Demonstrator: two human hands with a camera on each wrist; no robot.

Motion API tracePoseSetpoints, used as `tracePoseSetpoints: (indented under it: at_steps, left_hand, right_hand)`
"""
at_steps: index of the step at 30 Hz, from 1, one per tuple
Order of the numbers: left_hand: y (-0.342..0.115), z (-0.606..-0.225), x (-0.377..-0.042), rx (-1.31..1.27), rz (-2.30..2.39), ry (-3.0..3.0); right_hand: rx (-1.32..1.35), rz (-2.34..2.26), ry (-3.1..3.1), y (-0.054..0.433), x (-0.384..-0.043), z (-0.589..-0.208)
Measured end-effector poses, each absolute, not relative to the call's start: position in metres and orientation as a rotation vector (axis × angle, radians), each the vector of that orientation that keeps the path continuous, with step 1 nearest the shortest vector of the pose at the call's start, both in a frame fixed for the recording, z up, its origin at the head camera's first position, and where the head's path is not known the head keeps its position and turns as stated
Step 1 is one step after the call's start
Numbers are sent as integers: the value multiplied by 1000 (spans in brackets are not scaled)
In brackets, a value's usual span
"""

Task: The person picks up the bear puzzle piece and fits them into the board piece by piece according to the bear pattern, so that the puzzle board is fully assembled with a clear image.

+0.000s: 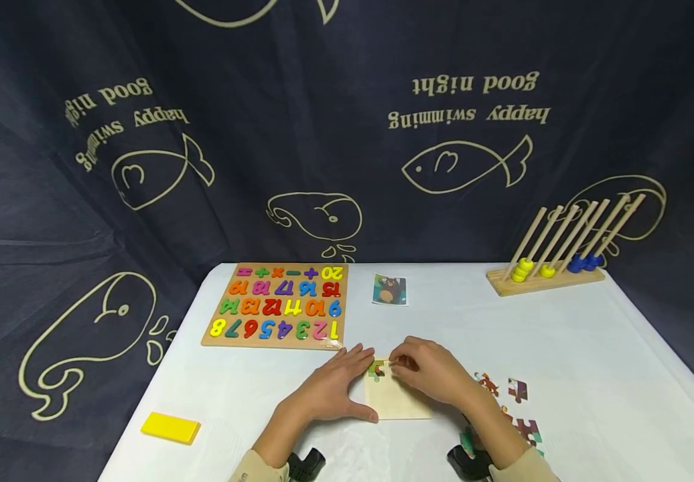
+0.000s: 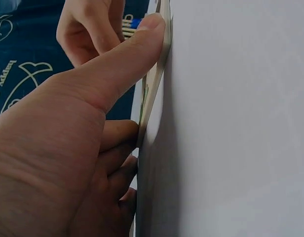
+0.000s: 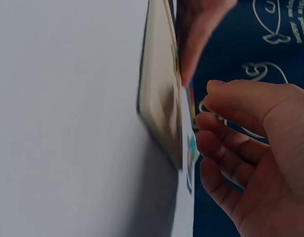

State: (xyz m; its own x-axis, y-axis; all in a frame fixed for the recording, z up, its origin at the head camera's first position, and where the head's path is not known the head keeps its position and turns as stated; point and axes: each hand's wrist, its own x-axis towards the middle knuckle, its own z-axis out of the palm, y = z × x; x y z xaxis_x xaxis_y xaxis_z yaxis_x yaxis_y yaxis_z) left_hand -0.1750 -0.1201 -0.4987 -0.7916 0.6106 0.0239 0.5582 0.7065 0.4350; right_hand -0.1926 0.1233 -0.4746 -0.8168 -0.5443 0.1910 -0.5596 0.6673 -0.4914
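Observation:
A small pale wooden puzzle board [image 1: 404, 400] lies in front of me, with a green printed jigsaw piece [image 1: 376, 371] in its far left corner. Along the board's left side rests my left hand [image 1: 333, 387], its fingers spread and straight at the far corner. Its thumb [image 2: 151, 24] lies along the board's near left corner. My right hand [image 1: 434, 369] is over the far edge beside the piece, fingers bent. In the right wrist view its thumb and fingers [image 3: 218, 143] are loosely curled with a gap, and nothing shows between them.
Loose jigsaw pieces [image 1: 518, 389] lie right of the board, partly hidden under my right forearm. A bear picture card [image 1: 390, 290] lies beyond the board. Around the table are a number board [image 1: 271, 344], a bead abacus [image 1: 548, 285] and a yellow block [image 1: 171, 428].

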Motion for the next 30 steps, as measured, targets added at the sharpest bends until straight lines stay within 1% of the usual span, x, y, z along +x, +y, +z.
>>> tracePoseSetpoints:
  at_steps: [6,13,20,25,30]
  left_hand:
    - [-119,-499,-175,989,588,2787]
    - [-120,-500,-175,990,616,2771]
    - [-121,-502,-175,999,672,2752]
    - [-121,-505,-175,978,716,2742]
    - [-124,-506,-177,971,760,2761]
  right_hand:
    - [884,899,-2844,157,-192,-474]
    - [813,959,-2847,196,-182,-475]
    - [638,910,-2946,231,-169,-476]
    - [543,870,-3040,246,-166,-479]
    - [529,855,-3054,253,-165,-481]
